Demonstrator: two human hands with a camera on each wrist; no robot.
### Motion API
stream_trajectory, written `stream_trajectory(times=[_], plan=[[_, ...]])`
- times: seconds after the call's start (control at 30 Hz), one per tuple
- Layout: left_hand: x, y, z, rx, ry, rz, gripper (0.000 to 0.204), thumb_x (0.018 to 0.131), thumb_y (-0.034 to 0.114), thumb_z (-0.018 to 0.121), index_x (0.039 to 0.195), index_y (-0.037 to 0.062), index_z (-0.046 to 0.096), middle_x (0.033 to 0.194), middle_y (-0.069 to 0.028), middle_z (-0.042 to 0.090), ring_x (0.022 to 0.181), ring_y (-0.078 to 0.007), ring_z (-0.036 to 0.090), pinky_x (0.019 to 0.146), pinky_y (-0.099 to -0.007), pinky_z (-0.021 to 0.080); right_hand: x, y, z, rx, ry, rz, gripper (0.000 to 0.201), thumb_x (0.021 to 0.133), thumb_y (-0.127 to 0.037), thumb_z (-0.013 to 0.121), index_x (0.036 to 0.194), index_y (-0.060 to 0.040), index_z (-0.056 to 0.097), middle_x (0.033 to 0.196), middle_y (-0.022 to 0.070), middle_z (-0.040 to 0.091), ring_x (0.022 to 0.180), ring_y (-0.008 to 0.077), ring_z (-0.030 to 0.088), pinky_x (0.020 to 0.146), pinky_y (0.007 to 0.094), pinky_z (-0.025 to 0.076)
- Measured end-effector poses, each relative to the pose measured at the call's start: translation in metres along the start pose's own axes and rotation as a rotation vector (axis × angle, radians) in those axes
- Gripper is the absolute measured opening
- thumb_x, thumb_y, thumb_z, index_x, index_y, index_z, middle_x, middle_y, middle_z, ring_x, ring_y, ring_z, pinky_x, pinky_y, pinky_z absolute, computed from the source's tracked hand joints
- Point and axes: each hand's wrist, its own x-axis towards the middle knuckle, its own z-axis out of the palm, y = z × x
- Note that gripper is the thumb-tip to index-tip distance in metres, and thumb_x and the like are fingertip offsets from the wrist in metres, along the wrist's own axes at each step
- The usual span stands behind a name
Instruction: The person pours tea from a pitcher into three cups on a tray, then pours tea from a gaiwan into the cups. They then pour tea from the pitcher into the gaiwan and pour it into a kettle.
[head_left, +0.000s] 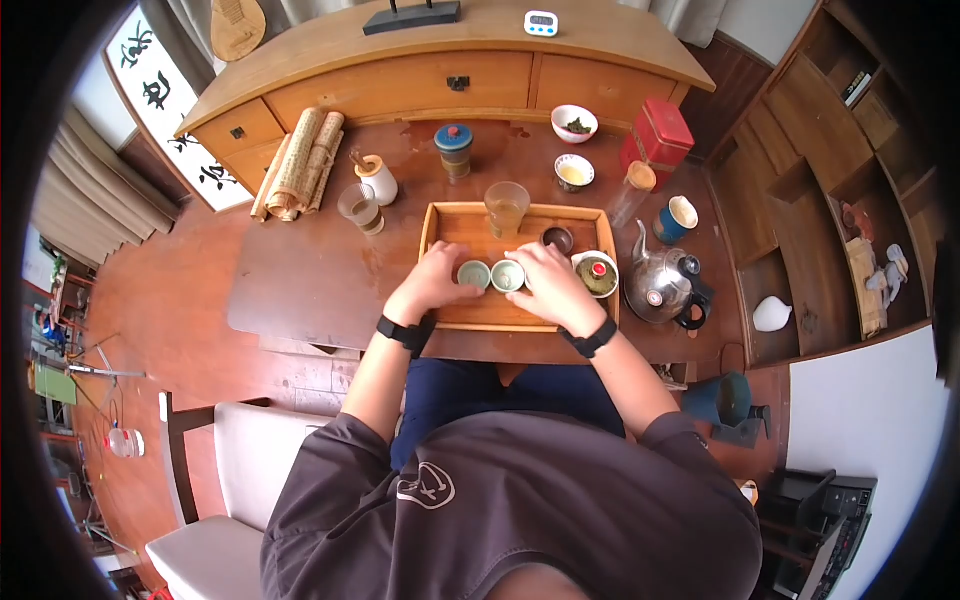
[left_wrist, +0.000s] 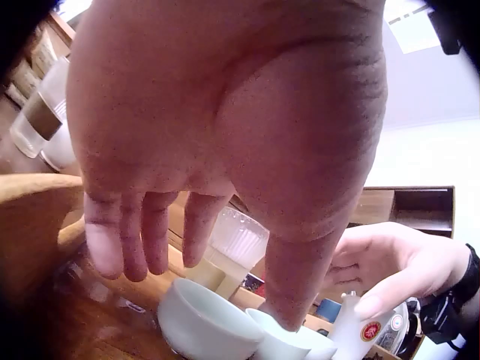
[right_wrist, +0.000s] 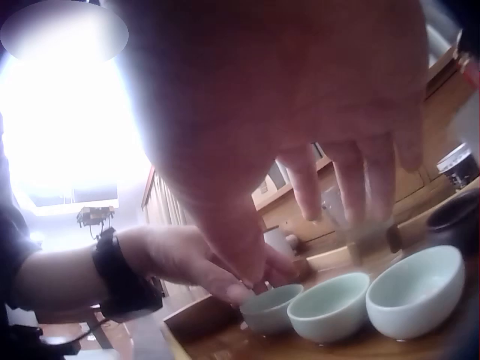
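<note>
Several small pale green cups stand in a row on a wooden tray [head_left: 460, 322]; in the head view one cup [head_left: 474, 275] is beside the left hand [head_left: 432, 283], another [head_left: 508, 276] beside the right hand [head_left: 556, 288]. The right wrist view has three: a left cup [right_wrist: 271, 310], a middle cup [right_wrist: 330, 309] and a right cup [right_wrist: 417, 292]. Fingers of the left hand [left_wrist: 225, 112] hang extended, its thumb down by the cups [left_wrist: 206, 322]; whether it touches one, I cannot tell. Above the row the right hand [right_wrist: 292, 97] has its fingers extended and apart.
On the tray are a glass pitcher [head_left: 507, 208], a dark small cup [head_left: 557, 240] and a lidded bowl [head_left: 597, 275]. A steel kettle [head_left: 660, 285] stands right of it, near a blue cup [head_left: 677, 218] and red tin [head_left: 657, 140]. Left are a glass [head_left: 362, 210] and white jar [head_left: 376, 182].
</note>
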Motion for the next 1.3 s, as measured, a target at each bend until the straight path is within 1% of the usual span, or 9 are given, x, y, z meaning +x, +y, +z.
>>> stream_trajectory(times=[0.13, 0.4, 0.63, 0.77, 0.87, 0.9, 0.93, 1.0, 1.3], plan=[[-0.003, 0.005, 0.011, 0.030, 0.005, 0.021, 0.074, 0.064, 0.022, 0.096, 0.129, 0.0005, 0.068, 0.119, -0.0230, 0.067, 0.116, -0.0402, 0.062, 0.104, -0.0446, 0.052, 0.014, 0.006, 0.034, -0.068, -0.109, 0.056, 0.069, 0.077, -0.024, 0.088, 0.137, -0.0048, 0.063, 0.120, 0.0175, 0.066, 0.125, 0.0368, 0.062, 0.120, 0.0602, 0.037], [-0.004, 0.004, 0.022, 0.043, 0.071, 0.031, 0.066, 0.066, 0.018, 0.092, 0.125, 0.0009, 0.069, 0.115, -0.0213, 0.068, 0.113, -0.0389, 0.065, 0.101, -0.0439, 0.054, 0.021, 0.012, 0.045, -0.104, -0.085, 0.022, 0.060, 0.075, -0.017, 0.084, 0.130, -0.0040, 0.065, 0.109, 0.0174, 0.070, 0.111, 0.0374, 0.069, 0.113, 0.0571, 0.046], [-0.010, 0.022, -0.011, -0.004, 0.147, 0.017, 0.059, 0.068, 0.018, 0.092, 0.120, 0.0007, 0.070, 0.113, -0.0190, 0.070, 0.106, -0.0372, 0.069, 0.095, -0.0418, 0.057, 0.029, -0.002, 0.005, 0.017, -0.024, 0.061, 0.058, 0.077, -0.023, 0.085, 0.127, -0.0035, 0.065, 0.112, 0.0193, 0.070, 0.104, 0.0392, 0.070, 0.091, 0.0485, 0.058], [-0.025, 0.031, -0.045, -0.093, 0.190, -0.034, 0.056, 0.068, 0.018, 0.092, 0.116, 0.0006, 0.070, 0.113, -0.0193, 0.070, 0.109, -0.0368, 0.069, 0.096, -0.0435, 0.056, 0.034, 0.001, -0.031, -0.038, -0.032, 0.090, 0.055, 0.075, -0.029, 0.088, 0.119, -0.0038, 0.067, 0.106, 0.0197, 0.072, 0.103, 0.0394, 0.071, 0.089, 0.0489, 0.058], [-0.036, 0.016, -0.062, -0.029, 0.240, -0.094, 0.057, 0.069, 0.018, 0.093, 0.118, 0.0004, 0.070, 0.113, -0.0183, 0.070, 0.107, -0.0349, 0.069, 0.094, -0.0424, 0.057, 0.042, 0.019, -0.054, -0.015, -0.065, 0.153, 0.050, 0.074, -0.028, 0.087, 0.114, -0.0026, 0.070, 0.105, 0.0200, 0.072, 0.104, 0.0401, 0.070, 0.091, 0.0493, 0.057], [-0.040, 0.010, -0.066, -0.042, 0.269, -0.098, 0.054, 0.068, 0.018, 0.092, 0.115, 0.0017, 0.072, 0.108, -0.0132, 0.072, 0.098, -0.0267, 0.072, 0.088, -0.0375, 0.058, 0.045, 0.025, -0.060, -0.034, -0.021, 0.136, 0.051, 0.075, -0.027, 0.087, 0.116, -0.0024, 0.069, 0.105, 0.0208, 0.072, 0.104, 0.0406, 0.070, 0.091, 0.0498, 0.057], [-0.045, 0.004, -0.069, -0.043, 0.268, -0.099, 0.054, 0.068, 0.018, 0.092, 0.115, 0.0017, 0.072, 0.108, -0.0132, 0.072, 0.098, -0.0267, 0.072, 0.088, -0.0375, 0.058, 0.050, 0.023, -0.073, -0.079, -0.053, 0.177, 0.052, 0.075, -0.026, 0.086, 0.117, -0.0017, 0.069, 0.107, 0.0220, 0.072, 0.108, 0.0407, 0.070, 0.092, 0.0494, 0.057], [-0.053, -0.009, -0.075, -0.082, 0.289, -0.208, 0.058, 0.069, 0.020, 0.092, 0.118, -0.0007, 0.070, 0.111, -0.0183, 0.071, 0.105, -0.0338, 0.071, 0.089, -0.0407, 0.059, 0.064, 0.049, -0.072, -0.094, -0.030, 0.175, 0.052, 0.075, -0.024, 0.086, 0.117, -0.0003, 0.069, 0.109, 0.0238, 0.073, 0.109, 0.0410, 0.070, 0.094, 0.0488, 0.058], [-0.074, -0.050, -0.064, 0.027, 0.342, -0.348, 0.057, 0.067, 0.016, 0.089, 0.118, 0.0003, 0.069, 0.113, -0.0206, 0.068, 0.108, -0.0378, 0.068, 0.097, -0.0442, 0.057, 0.136, 0.114, -0.041, -0.154, -0.119, 0.135, 0.051, 0.073, -0.012, 0.084, 0.119, 0.0031, 0.069, 0.109, 0.0277, 0.074, 0.107, 0.0422, 0.072, 0.097, 0.0468, 0.058]])
